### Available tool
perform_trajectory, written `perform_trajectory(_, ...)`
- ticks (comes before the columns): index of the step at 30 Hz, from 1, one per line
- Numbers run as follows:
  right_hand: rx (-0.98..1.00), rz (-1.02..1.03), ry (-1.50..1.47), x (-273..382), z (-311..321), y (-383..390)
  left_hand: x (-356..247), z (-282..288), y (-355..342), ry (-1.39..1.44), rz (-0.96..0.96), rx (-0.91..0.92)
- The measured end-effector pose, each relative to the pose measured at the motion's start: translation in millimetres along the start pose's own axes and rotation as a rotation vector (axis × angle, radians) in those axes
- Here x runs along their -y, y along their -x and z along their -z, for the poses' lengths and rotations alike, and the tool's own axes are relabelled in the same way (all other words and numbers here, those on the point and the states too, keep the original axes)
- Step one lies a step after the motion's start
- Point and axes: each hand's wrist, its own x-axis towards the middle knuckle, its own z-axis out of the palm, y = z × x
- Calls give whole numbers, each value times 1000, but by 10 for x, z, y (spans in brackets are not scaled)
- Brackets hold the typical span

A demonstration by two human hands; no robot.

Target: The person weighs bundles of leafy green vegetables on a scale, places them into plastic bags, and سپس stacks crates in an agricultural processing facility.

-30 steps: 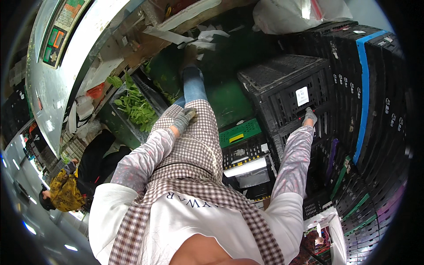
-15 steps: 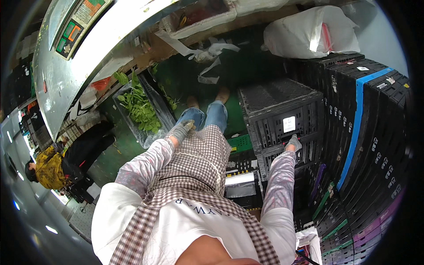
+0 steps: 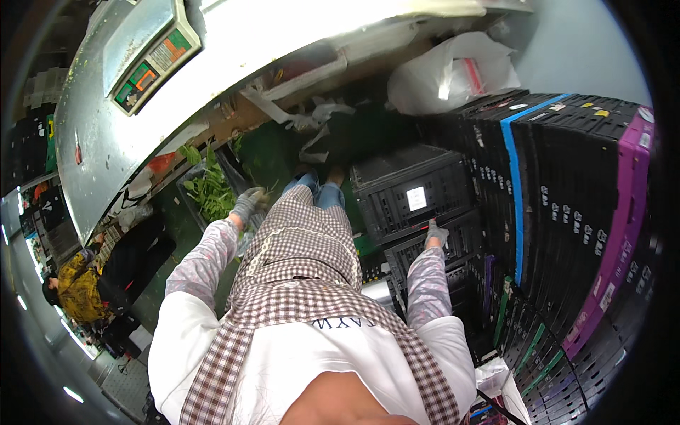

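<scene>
My left hand (image 3: 248, 205), in a grey glove, is beside my apron at the near edge of a lined crate of leafy greens (image 3: 210, 188). Its fingers look loosely apart and nothing shows in them, though they are slightly blurred. Farther right, my gloved right hand (image 3: 437, 235) grips the front of a stacked black plastic crate (image 3: 382, 207), just below its white label (image 3: 416, 198). Part of those fingers is hidden against the crate. A thin red strip shows beside them; I cannot tell whether it belongs to the crate.
Tall stacks of folded black crates (image 3: 559, 163) with a blue strap stand at right. A metal table (image 3: 234, 64) with a scale (image 3: 152, 67) stretches across the top left. A white sack (image 3: 453, 74) lies at the back. Another person (image 3: 81, 287) works at far left.
My left hand has moved left, away from my lap toward the greens. My right hand stays at the crate front. The view has shifted, so the crates appear farther left.
</scene>
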Motion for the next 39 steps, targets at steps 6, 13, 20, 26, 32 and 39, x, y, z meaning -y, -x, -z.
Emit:
perform_trajectory(6,125,485,-194,-9,-206,90,99,469,-216,-41,70,-9)
perform_trajectory(13,323,976,200,848,-347,759,-811,-124,456,74,-81,103)
perform_trajectory(20,771,901,31,1982,127,1859,-1283,-176,496,-271,-442,234)
perform_trajectory(26,190,1445,270,3412,805,2839,-1941,-61,183,-306,-671,262)
perform_trajectory(32,172,1752,277,4738,773,3006,-2949,-399,755,-225,-679,441)
perform_trajectory(39,-47,1752,468,5386,1269,3313,-3763,-1079,1331,-524,-1204,666)
